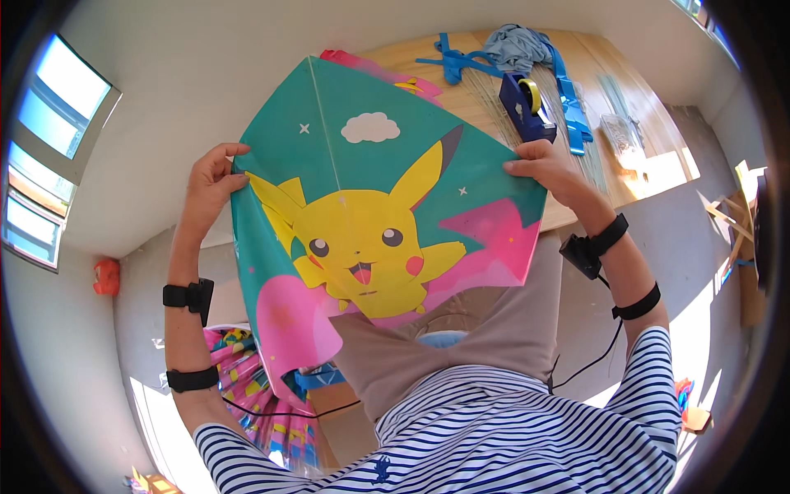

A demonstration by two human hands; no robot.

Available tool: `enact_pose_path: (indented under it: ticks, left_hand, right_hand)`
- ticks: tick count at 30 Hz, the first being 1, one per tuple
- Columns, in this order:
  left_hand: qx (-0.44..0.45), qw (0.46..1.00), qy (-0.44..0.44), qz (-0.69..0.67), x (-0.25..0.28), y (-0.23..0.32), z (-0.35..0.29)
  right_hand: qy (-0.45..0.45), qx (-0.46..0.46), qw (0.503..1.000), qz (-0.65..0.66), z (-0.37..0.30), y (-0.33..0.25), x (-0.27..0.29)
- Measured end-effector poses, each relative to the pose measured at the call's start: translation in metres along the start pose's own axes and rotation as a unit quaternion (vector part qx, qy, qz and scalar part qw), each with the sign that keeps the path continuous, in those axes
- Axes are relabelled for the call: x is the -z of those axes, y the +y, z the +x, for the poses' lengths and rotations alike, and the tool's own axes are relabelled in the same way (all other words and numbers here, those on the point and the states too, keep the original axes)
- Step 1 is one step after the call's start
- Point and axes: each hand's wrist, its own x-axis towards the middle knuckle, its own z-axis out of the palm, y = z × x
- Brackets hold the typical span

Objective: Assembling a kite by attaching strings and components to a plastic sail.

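Observation:
A green and pink kite (346, 165) with a yellow cartoon character on it is spread out above my lap. My left hand (216, 177) pinches its left edge between thumb and fingers. On the other side, my right hand (543, 167) grips the right corner the same way. A thin pale rod runs down from the kite's top point. The sheet hangs loosely at the lower left. Behind its upper right edge, part of another pink and red printed sheet (362, 62) peeks out on the table.
On the wooden table (592, 58) stand a blue tape dispenser (527, 107), blue straps (572, 103), a crumpled grey-blue cloth (517, 47), thin rods (494, 99) and a clear container (621, 136). A colourful printed bundle (255, 387) lies by my left side. Black cables run near both arms.

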Motion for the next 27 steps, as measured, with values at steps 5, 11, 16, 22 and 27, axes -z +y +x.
enact_pose_path:
  ticks: [5,11,16,22,27]
  left_hand:
    - [0.035,0.997,-0.062,0.001,-0.015,-0.058,0.036]
    - [0.132,0.970,-0.196,0.066,-0.049,-0.075,0.056]
    - [0.197,0.968,-0.153,0.032,-0.065,-0.143,0.027]
    - [0.144,0.980,-0.005,0.135,-0.117,-0.200,-0.017]
    - [0.192,0.958,0.078,0.201,-0.129,-0.218,-0.024]
  right_hand:
    - [0.077,-0.022,0.991,-0.109,0.047,0.031,-0.023]
    - [0.054,-0.062,0.979,-0.186,0.102,0.096,-0.022]
    - [0.069,-0.049,0.960,-0.266,0.114,0.095,-0.047]
    - [0.076,-0.041,0.946,-0.312,0.115,0.103,-0.053]
    - [0.106,0.022,0.929,-0.353,0.105,0.109,-0.055]
